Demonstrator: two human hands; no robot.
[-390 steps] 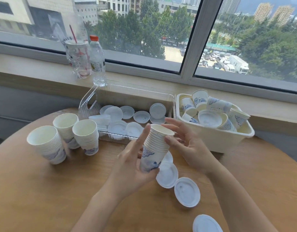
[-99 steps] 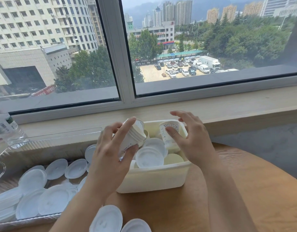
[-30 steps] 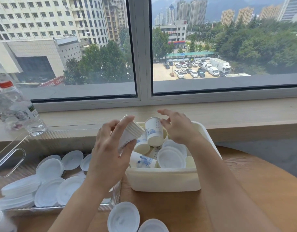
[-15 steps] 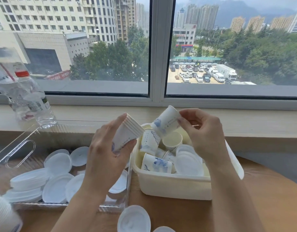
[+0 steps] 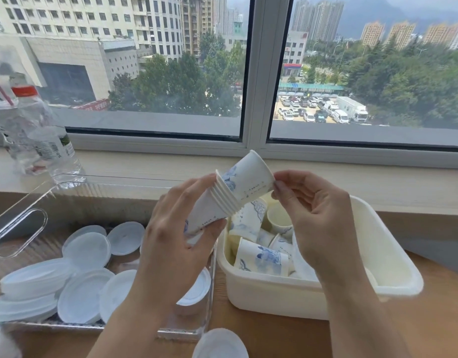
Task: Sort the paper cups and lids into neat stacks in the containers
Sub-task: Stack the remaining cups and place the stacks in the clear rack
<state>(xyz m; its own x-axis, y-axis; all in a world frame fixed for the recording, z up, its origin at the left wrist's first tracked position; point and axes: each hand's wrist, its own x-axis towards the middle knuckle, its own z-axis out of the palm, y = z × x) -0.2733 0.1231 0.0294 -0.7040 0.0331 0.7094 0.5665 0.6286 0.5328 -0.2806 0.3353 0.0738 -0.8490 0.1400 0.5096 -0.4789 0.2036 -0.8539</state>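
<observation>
- Head view, both hands up over the table (image 5: pixel 429 319), just in front of the window sill (image 5: pixel 352 182).
- Left hand (image 5: pixel 176 241) has its fingers and thumb wrapped round a tilted stack of paper cups (image 5: pixel 212 208), rims pointing up and to the right.
- Right hand (image 5: pixel 315 215) pinches a single cup (image 5: pixel 248 177) between thumb and fingertips near its base, the other fingers loosely curled; the cup lies tilted, base toward the right hand, wide rim to the upper left.
- That single cup touches the stack's top rims; whether it sits inside the stack or only against it, I cannot tell.
- Below the hands, the white tub (image 5: pixel 300 293) sits toward the far right edge of the table, loose blue-patterned cups (image 5: pixel 261 257) jumbled inside, some on their sides, at least one upright.
- Just left of the tub, touching or nearly so, the clear tray (image 5: pixel 21 218) holds white lids (image 5: pixel 85 249): several lie flat and overlapping, and a piled stack of lids (image 5: pixel 34 277) stands at its near left corner.
- One more lid (image 5: pixel 220 344) lies on the table at the near edge, in front of the tray and tub.
- On the sill at far left, a clear water bottle (image 5: pixel 39 135) with a red cap stands beside a clear plastic drink cup (image 5: pixel 0 104) with a red straw.
</observation>
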